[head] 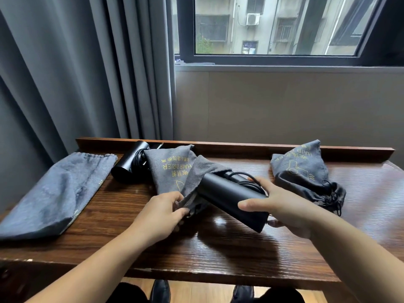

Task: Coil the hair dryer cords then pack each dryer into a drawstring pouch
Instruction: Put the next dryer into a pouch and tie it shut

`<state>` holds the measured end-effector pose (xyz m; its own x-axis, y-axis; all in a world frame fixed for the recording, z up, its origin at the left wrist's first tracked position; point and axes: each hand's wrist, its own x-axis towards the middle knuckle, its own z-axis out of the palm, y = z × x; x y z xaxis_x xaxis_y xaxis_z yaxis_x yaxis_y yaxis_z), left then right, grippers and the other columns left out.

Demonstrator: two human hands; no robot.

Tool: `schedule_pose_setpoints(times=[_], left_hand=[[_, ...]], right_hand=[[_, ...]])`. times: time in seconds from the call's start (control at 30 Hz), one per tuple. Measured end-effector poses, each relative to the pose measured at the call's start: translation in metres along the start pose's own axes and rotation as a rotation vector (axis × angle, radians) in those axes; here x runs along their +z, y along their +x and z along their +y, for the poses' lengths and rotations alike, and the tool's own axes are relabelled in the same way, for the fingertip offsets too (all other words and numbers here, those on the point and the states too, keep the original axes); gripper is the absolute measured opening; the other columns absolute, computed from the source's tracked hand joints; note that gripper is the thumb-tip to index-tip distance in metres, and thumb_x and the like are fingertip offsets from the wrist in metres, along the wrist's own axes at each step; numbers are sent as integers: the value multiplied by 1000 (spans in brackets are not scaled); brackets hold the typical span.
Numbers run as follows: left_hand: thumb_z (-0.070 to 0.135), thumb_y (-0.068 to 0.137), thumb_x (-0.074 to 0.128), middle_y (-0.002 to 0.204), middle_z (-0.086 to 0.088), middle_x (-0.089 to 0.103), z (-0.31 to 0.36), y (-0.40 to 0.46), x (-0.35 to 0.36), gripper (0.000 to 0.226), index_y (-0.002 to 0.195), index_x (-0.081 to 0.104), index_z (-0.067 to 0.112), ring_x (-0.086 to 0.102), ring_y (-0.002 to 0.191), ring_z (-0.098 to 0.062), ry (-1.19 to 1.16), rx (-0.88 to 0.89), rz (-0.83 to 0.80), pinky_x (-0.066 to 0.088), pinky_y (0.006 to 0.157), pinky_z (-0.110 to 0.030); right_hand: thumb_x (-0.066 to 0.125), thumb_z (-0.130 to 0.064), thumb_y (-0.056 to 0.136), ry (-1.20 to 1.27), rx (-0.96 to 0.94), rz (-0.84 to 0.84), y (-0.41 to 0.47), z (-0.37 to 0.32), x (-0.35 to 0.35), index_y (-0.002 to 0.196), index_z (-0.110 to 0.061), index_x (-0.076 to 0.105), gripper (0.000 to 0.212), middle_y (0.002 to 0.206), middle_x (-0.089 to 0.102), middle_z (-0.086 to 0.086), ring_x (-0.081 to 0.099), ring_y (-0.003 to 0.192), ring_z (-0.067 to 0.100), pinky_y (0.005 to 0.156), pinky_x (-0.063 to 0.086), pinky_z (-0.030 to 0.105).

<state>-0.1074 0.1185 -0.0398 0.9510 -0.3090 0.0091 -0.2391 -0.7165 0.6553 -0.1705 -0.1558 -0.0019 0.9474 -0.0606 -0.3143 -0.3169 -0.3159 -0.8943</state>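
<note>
Hair dryer, black, is the one in play: held above the middle of the desk, tilted, nozzle end aimed at the mouth of a grey drawstring pouch w/ yellow "HAIR DRIER" print. Its cord looks already looped & bunched vs the body, prob so it goes in as one bundle.

Largest to smallest, the rest:
- Desk: dark wood w/ raised back lip, which stops things sliding off toward the wall.
- Flat pouch at far left, spread out, looks empty; I'd guess it's waiting for the 2nd dryer.
- Filled pouch at right rear, bulging, neck gathered w/ black string trailing; reads as one dryer already packed, set aside out of the work zone.
- Second dryer, black, lies at the back left just beside the printed pouch, partly under its edge; cord wound next to it as far as I can tell.

Hands: right hand wraps the rear end of the dryer, thumb on top, fingers under, also pinning the cord loops so they don't spring loose. Left hand pinches the pouch rim, fingers curled round the fabric, lifting it to keep the mouth open.

Judgement: mid-insertion step; dryer tip at the opening, not yet inside. Roughly 1 of 3 done. Risk: cord loop snagging on the rim.
</note>
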Motion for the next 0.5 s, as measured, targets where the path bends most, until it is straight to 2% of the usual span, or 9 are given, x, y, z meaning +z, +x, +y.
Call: schedule_pose_setpoints(times=[0.1, 0.2, 0.3, 0.37, 0.43, 0.5], left_hand=[[1, 91, 64, 76, -2, 72, -2, -2, -1, 13, 93, 67, 14, 69, 65, -15, -406, -40, -23, 52, 52, -26], [-14, 90, 56, 82, -3, 72, -6, -3, -2, 24, 98, 67, 6, 66, 70, -11, -578, -13, -2, 52, 58, -22], [-23, 84, 45, 76, 3, 70, -7, -4, -2, 44, 98, 68, 12, 62, 69, -7, -506, 22, -6, 53, 63, -22], [-18, 83, 42, 66, 3, 66, -6, -4, -5, 47, 97, 68, 19, 59, 64, -10, -393, 35, -44, 51, 64, -29], [-2, 84, 44, 61, 0, 62, -5, -4, -10, 38, 98, 67, 25, 57, 61, -13, -191, 51, -70, 50, 66, -33], [22, 80, 41, 77, 6, 62, -2, -6, -12, 37, 107, 65, 31, 60, 77, -11, 96, 88, -43, 52, 79, -35]], right_hand=[[88, -43, 51, 48, -20, -16, -2, 1, -1, 123, -55, 50, 83, 114, 69, -7, 66, 95, 15, 75, 44, 32], [89, -47, 47, -6, -55, 26, -3, 2, -3, 127, -53, 46, 91, 115, 66, -12, 65, 101, 10, 79, 48, 27], [93, -44, 56, -144, -103, 83, -6, 2, -1, 134, -54, 37, 96, 116, 56, -21, 55, 103, -2, 83, 44, 17], [92, -41, 61, -226, -132, 120, -7, 1, 1, 138, -52, 36, 95, 119, 56, -17, 52, 102, -4, 80, 40, 12], [91, -42, 62, -268, -140, 143, -6, 1, 1, 143, -49, 33, 100, 124, 54, -12, 52, 102, -2, 78, 40, 12], [90, -43, 63, -283, -131, 138, -7, 1, 2, 145, -50, 31, 101, 126, 52, -11, 51, 100, -1, 74, 40, 9]])
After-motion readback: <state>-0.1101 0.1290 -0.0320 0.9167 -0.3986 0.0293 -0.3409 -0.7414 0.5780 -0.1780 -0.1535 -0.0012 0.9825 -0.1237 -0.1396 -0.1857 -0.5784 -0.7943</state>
